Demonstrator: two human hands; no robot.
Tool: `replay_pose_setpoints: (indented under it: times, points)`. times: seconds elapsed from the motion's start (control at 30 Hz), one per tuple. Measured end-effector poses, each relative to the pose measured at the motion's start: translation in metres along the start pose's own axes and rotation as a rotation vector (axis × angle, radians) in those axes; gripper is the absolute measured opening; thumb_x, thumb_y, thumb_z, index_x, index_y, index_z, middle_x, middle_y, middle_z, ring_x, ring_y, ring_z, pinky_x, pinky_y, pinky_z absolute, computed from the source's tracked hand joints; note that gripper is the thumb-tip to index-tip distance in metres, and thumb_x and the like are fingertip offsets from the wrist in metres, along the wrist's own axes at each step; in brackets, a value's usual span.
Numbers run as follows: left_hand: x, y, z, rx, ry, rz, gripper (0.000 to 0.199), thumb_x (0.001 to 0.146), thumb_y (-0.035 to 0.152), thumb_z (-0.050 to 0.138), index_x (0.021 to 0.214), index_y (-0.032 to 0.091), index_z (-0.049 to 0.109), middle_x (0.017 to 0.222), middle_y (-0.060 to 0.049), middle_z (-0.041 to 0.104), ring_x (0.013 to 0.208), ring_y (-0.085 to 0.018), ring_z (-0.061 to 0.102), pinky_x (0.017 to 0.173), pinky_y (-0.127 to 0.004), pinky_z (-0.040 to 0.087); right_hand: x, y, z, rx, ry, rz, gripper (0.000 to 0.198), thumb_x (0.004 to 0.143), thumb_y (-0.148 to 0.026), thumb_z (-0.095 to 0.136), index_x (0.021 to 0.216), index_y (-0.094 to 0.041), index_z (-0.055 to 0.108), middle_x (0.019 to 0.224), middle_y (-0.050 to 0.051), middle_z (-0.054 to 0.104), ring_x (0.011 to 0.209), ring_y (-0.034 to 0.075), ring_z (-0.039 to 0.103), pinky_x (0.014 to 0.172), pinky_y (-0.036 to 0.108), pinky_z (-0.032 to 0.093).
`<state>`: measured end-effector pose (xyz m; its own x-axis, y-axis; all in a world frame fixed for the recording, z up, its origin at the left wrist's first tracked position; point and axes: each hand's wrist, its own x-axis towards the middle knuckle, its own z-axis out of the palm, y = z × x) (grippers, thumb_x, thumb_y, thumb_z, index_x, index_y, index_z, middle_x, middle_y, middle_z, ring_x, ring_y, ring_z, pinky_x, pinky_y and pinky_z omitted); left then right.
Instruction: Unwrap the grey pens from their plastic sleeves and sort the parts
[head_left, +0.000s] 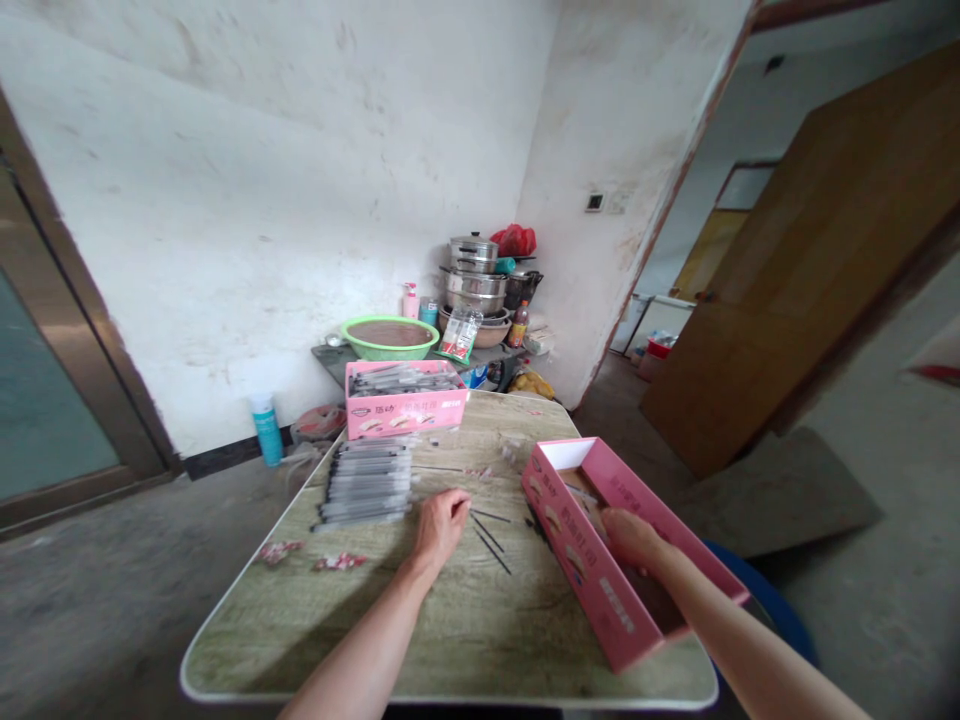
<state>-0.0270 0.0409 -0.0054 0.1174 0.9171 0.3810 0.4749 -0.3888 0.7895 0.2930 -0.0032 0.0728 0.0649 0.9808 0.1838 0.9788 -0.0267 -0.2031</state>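
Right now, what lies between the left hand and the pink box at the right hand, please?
The head view shows a few thin dark rods on the tabletop between the left hand and that pink box.

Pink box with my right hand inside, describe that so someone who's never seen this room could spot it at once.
Start at the wood-patterned table. On its right side, a long pink box sits at a slant, with your right hand inside. The other pink box, at the far edge, is heaped with pen-like sticks, while this one shows mostly brown bottom.
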Motion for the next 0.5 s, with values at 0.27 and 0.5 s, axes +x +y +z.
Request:
replay_pose_setpoints:
  times: [0.27, 0.5]
  points:
    - [-0.003, -0.001, 0.009, 0.057, -0.226, 0.223, 0.024, 0.081, 0.011, 0.050, 0.085, 0.020, 0.073, 0.088, -0.005, 0.065, 0.082, -0.017, 0.059, 0.076, -0.027, 0.043, -0.023, -0.086, -0.067, 0.565, 0.226, -0.037, 0.017, 0.079, -0.031, 0.052, 0.075, -0.016, 0.061, 0.062, 0.003, 0.064, 0.054, 0.015, 0.057, 0.049, 0.023, 0.037]
    - [-0.004, 0.003, 0.008, 0.236, -0.367, 0.307, 0.025, 0.084, 0.009, 0.046, 0.070, 0.016, 0.066, 0.079, -0.004, 0.061, 0.081, -0.016, 0.057, 0.071, -0.024, 0.040, -0.049, -0.136, 0.001, 1.212, -0.070, -0.021, 0.024, 0.081, -0.039, 0.057, 0.071, -0.018, 0.051, 0.043, -0.003, 0.056, 0.031, 0.008, 0.038, 0.033, 0.018, 0.023]
